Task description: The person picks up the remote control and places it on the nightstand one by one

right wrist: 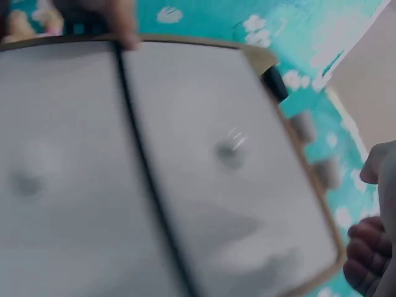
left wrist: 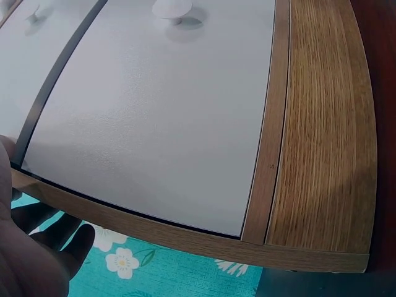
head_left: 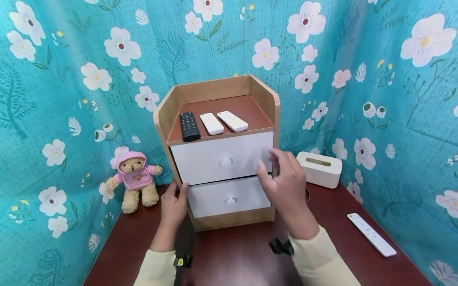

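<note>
A small wooden drawer cabinet [head_left: 234,221] with white drawer fronts stands on the table. My left hand [head_left: 173,206] holds its left side, the thumb at the front edge and the fingers along the side panel. Raised before the right end of the upper drawer [head_left: 200,159], my right hand [head_left: 286,186] has loosely bent fingers and holds nothing. A round white knob [head_left: 226,162] sits on that drawer, and the lower drawer [head_left: 211,200] has another; both look closed. On the cabinet's top shelf lie a black remote control [head_left: 189,126], a white remote [head_left: 212,124] and a second white remote [head_left: 233,121].
Left of the cabinet sits a teddy bear [head_left: 137,178] in a pink hoodie. A white tissue box [head_left: 319,170] stands at the right rear, with another white remote [head_left: 371,234] nearer on the dark red table [head_left: 232,254]. Flowered blue curtains [head_left: 222,51] surround the table.
</note>
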`<act>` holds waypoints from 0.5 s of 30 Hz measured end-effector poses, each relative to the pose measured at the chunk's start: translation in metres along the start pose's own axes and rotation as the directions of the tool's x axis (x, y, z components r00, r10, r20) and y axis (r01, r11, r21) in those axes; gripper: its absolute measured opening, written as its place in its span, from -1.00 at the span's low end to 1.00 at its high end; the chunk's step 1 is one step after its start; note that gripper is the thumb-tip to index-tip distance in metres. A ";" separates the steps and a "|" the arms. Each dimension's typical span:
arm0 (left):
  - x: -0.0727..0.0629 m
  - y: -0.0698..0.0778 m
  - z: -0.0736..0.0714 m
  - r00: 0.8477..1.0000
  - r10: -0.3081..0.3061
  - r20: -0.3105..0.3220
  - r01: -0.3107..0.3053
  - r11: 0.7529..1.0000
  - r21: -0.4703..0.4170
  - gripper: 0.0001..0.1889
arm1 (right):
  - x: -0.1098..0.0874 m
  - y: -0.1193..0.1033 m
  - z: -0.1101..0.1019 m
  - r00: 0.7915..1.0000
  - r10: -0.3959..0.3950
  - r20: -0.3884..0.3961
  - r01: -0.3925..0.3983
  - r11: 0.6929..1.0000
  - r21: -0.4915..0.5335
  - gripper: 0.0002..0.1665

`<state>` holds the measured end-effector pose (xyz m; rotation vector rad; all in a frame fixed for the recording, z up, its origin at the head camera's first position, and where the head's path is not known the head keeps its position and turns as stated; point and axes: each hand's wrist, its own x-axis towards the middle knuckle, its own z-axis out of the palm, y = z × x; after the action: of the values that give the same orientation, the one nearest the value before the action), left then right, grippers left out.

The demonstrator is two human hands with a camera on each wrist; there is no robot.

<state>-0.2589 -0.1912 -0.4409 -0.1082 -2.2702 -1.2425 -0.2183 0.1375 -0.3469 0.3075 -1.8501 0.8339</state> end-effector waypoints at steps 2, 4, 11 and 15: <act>0.001 0.000 0.000 1.000 -0.012 0.006 0.012 1.000 0.003 -0.36 | -0.025 0.024 -0.010 1.000 -0.012 0.015 0.013 1.000 -0.013 -0.61; 0.001 0.002 -0.001 1.000 -0.019 0.013 0.019 1.000 0.004 -0.33 | -0.051 0.054 -0.021 0.999 -0.003 0.041 0.005 0.999 -0.046 -0.66; 0.000 0.003 -0.001 0.999 -0.035 0.029 0.035 0.999 -0.005 -0.31 | -0.120 0.150 -0.081 0.879 0.436 0.191 -0.357 0.869 -0.342 -0.53; -0.001 0.002 -0.001 0.999 -0.032 0.028 0.032 0.999 0.000 -0.32 | -0.134 0.195 -0.130 0.682 0.668 0.296 -0.450 0.703 -0.550 -0.26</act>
<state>-0.2567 -0.1904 -0.4392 -0.0902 -2.3040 -1.2652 -0.1774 0.3444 -0.5156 -0.4452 -2.6133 0.7559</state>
